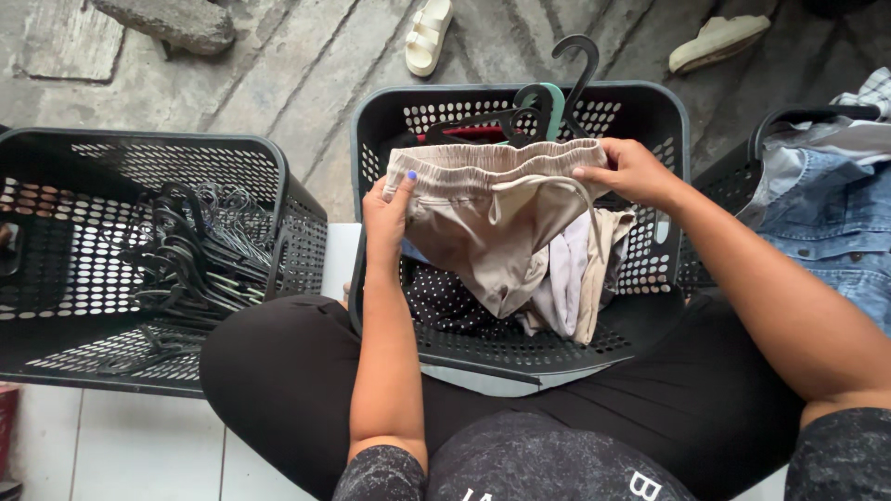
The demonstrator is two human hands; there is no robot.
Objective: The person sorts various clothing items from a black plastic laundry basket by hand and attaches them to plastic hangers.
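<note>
Both hands hold beige elastic-waist fabric shorts (492,218) stretched over the middle black perforated plastic laundry basket (520,357). Left hand (388,215) fingers pinch the waistband's left end; right hand (631,172) fingers grip its right end. Dark plastic hangers (548,97) poke up behind. Left black basket (139,158) holds a hanger pile (200,255).

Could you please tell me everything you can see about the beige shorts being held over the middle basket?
The beige shorts look like soft, thin fabric with a gathered elastic waistband and a drawstring. The left hand and right hand stretch the waistband flat over the black basket; the legs hang crumpled onto other clothes, with hangers just behind.
</note>
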